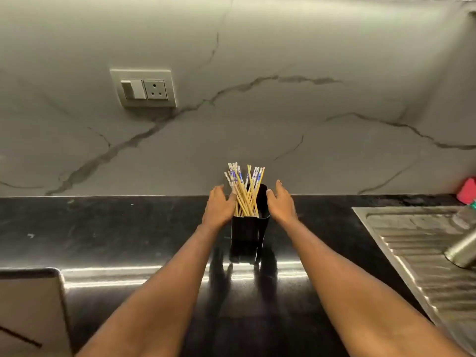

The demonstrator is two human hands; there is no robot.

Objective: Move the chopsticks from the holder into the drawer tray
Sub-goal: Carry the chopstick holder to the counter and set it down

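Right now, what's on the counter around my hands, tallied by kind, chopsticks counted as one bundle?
Holder: 1
Chopsticks bundle: 1
Steel cup: 1
Red item, partly out of frame: 1
Hands: 2, left hand and right hand
Total: 6

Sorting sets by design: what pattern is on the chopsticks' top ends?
White with blue print on the chopsticks; bare tan wood below. Head view.

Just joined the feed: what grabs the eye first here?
The chopsticks bristling from a black holder mid-counter near the wall, with the open left hand and right hand on either side of it. Next, the steel sink drainboard at right.
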